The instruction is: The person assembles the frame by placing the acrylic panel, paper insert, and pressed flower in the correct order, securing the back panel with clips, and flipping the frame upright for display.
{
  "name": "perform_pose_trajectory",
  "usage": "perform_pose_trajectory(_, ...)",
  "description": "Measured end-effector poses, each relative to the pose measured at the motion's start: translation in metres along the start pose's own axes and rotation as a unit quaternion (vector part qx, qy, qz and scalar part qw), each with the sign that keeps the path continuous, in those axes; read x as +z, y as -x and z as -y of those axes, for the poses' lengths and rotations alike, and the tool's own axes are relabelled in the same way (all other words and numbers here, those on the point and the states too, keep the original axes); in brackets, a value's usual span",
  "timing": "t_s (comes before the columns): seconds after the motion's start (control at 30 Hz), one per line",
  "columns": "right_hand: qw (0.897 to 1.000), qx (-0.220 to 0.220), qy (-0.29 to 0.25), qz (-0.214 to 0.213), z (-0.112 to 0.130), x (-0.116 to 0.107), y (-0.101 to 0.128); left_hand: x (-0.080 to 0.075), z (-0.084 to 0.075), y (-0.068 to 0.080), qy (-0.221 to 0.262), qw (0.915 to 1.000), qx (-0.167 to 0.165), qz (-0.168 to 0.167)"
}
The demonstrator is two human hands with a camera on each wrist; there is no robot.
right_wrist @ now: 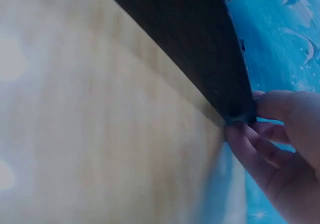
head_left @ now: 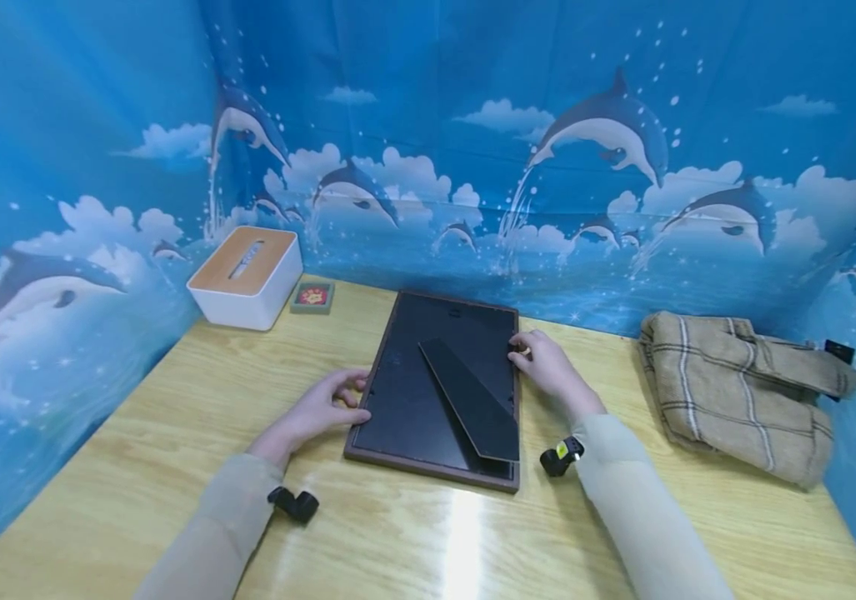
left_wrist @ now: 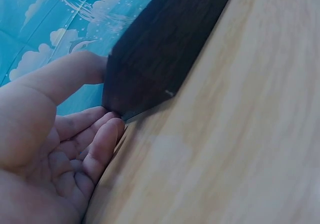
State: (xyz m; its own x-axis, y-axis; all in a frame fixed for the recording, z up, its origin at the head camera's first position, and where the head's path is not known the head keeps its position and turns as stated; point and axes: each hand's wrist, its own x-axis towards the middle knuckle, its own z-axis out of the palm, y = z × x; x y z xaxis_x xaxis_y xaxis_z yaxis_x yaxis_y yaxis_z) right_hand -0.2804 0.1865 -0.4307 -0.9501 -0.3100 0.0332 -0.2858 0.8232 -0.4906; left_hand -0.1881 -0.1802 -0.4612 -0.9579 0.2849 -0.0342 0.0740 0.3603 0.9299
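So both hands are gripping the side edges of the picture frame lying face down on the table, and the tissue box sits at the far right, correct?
Not quite. The tissue box sits at the far left of the table, as the head view shows. The rest holds: left hand and right hand grip the side edges of the face-down frame.

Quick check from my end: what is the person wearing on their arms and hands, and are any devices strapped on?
Both arms wear long, loose, pale beige sleeves down to the wrist. The left hand and right hand are bare: no gloves, and no rings show. A small black camera sits at each wrist; the right one carries a yellow-green mark. No cables show.
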Motion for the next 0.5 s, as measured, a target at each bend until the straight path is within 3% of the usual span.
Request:
perform_pose_trajectory(0.1,0.996,0.044,-0.071,0.008,-0.002,0.002,0.006,0.001,-0.004,0.001,0.005,1.0,0.003,0.0)
perform_pose_trajectory(0.27,0.979,0.103,-0.166,0.052,0.002,0.004,0.015,0.001,-0.023,0.007,0.002,1.0,0.001,0.004)
perform_pose_trajectory(0.5,0.988,0.07,-0.137,0.032,0.006,0.01,0.018,0.002,-0.035,0.012,-0.018,0.9998,-0.002,0.0)
